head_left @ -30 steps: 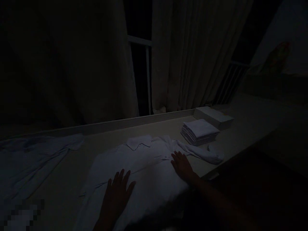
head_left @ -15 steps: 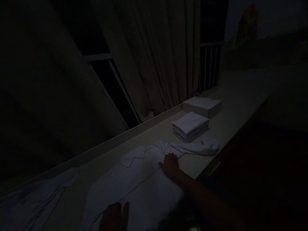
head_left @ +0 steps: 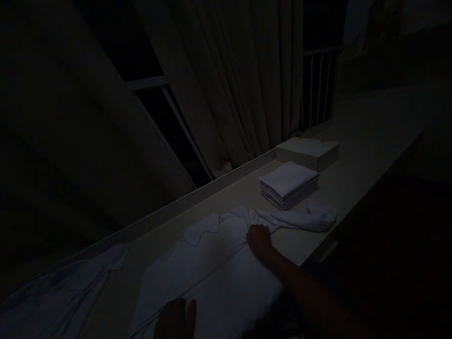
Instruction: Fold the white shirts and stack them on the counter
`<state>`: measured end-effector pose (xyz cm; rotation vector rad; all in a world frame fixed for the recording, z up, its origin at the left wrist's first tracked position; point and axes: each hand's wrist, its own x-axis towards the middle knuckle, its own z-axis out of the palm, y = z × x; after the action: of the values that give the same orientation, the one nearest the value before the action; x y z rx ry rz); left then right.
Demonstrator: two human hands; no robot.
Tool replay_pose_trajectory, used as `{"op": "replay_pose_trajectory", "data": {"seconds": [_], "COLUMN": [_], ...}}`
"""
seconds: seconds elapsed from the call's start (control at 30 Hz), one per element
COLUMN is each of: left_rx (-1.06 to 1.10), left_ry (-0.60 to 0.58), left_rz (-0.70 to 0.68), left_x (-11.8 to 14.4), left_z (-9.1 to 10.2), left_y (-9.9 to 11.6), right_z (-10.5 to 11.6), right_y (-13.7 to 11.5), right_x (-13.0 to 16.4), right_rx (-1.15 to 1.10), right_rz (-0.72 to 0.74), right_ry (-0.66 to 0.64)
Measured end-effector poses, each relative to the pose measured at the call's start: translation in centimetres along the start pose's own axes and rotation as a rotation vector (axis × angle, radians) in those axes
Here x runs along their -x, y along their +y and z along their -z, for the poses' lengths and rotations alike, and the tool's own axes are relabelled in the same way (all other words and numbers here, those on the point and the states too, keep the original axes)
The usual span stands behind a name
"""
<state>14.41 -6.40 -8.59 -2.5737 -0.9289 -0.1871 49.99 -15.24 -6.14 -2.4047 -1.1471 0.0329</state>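
A white collared shirt (head_left: 229,273) lies spread on a long pale counter, with its collar towards the curtain. One sleeve stretches right, and its end is bunched. My right hand (head_left: 260,240) is closed at the shoulder by that sleeve, fingers curled into the cloth and the thumb drawn in. At the bottom of the view my left hand (head_left: 175,319) rests on the shirt, thumb apart from the fingers; its lower part is cut off. The dim light hides finer detail.
Beyond the sleeve stands a neat stack of folded white cloth (head_left: 289,181), with a white box (head_left: 308,151) behind it. Another white garment (head_left: 67,292) lies at the left. A raised ledge and long curtains (head_left: 226,94) border the counter's (head_left: 374,136) far side.
The view has shifted slightly, so things sit further right. My right thumb, stretched out before, is now tucked in against the cloth. My left hand stays on the shirt.
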Motion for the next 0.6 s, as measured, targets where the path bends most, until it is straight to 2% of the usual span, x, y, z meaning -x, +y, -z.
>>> {"op": "replay_pose_trajectory", "data": {"seconds": [0.1,0.17,0.27,0.33,0.47,0.6], "left_rx": [0.062,0.119,0.179,0.197,0.227,0.266], "left_ry": [0.008,0.02,0.055,0.076,0.074,-0.008], "left_rz": [0.169,0.343,0.504,0.587,0.672,0.675], "left_x": [0.1,0.2,0.3,0.6,1.2,1.6], "left_z": [1.6,2.7,3.3,3.2,2.5,2.4], "left_y": [1.5,2.3,2.5,2.5,2.9,2.7], "right_z": [0.4,0.2,-0.9,-1.7,-3.1,-4.1], "right_y": [0.2,0.4,0.6,0.7,1.5,2.3], "right_x": [1.0,1.7,2.2,2.5,3.1,3.5], "right_rx": [-0.017,-0.014,0.021,0.058,0.101,0.135], "right_rz": [0.087,0.179,0.379,0.458,0.497,0.531], "right_ry": [0.051,0.11,0.037,0.007,0.069,0.06]}}
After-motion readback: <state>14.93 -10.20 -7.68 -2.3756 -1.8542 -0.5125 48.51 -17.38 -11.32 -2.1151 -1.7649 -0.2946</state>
